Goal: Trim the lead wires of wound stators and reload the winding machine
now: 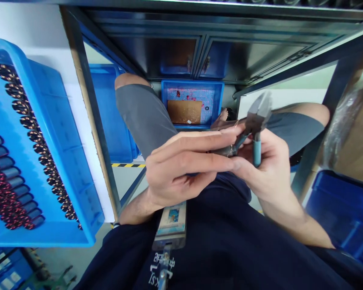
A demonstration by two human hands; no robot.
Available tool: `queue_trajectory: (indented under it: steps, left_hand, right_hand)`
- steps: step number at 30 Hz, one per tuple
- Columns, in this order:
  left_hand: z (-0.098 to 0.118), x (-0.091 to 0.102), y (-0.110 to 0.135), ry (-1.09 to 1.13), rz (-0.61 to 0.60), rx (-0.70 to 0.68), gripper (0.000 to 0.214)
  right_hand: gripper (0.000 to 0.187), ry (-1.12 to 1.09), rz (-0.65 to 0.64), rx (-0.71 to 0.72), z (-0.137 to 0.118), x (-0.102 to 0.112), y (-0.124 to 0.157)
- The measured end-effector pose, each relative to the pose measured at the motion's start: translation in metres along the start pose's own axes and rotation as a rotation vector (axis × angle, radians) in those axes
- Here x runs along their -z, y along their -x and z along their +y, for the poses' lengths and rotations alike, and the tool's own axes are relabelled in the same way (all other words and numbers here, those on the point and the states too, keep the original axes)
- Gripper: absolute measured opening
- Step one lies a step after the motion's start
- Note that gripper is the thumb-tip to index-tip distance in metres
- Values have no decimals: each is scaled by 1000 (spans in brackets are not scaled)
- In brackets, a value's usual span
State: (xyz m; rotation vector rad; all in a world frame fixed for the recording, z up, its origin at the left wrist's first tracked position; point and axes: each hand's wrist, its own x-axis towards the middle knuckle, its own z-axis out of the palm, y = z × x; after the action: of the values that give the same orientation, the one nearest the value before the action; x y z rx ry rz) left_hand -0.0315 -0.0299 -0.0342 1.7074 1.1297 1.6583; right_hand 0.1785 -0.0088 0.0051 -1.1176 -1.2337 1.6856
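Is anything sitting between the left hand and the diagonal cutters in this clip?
Nothing visible does. The fingers of the left hand lie directly against the diagonal cutters, which the right hand grips by the blue handle. Those fingers hide part of the tool.

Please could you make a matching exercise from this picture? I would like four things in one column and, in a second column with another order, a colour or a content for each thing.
Things:
1. diagonal cutters
2. shallow blue tray
3. small blue bin
4. floor tape

Descriptions:
A. yellow and black stripes
B. rows of copper-wire coils
C. a brown sheet lying inside
D. a blue handle gripped by the right hand

Pairs: 1-D, 2-B, 3-C, 4-A
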Motion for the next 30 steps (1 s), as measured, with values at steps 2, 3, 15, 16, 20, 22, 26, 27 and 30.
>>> queue_trajectory:
  steps: [2, 3, 15, 16, 20, 22, 26, 27, 30]
  left_hand:
    - [1, 3, 1, 55, -9, 61, 40]
    - [2, 4, 3, 102, 8, 119, 63]
    - [14, 15, 3, 413, -228, 511, 70]
    - [14, 15, 2, 409, -251, 525, 68]
    - [14, 13, 2, 368, -265, 529, 64]
    - [14, 11, 2, 316, -265, 522, 63]
    - [13, 10, 0, 269, -279, 513, 63]
    - [12, 10, -1, 309, -280, 537, 63]
    - [12, 13, -2, 477, -290, 616, 65]
  right_hand:
    - [45, -44, 2, 5, 3, 0, 0]
    - [46, -51, 0, 19, 4, 1, 1]
    - [27, 233, 35, 179, 7, 12, 3]
    - [17, 229, 36, 179, 7, 13, 2]
    - [9, 227, 40, 155, 3, 11, 1]
    - [9, 179, 57, 181, 0, 7, -2]
    - [14, 36, 181, 281, -6, 1, -10]
    - [12, 26, 182, 271, -8, 2, -11]
    - [47, 84, 72, 145, -10, 8, -12]
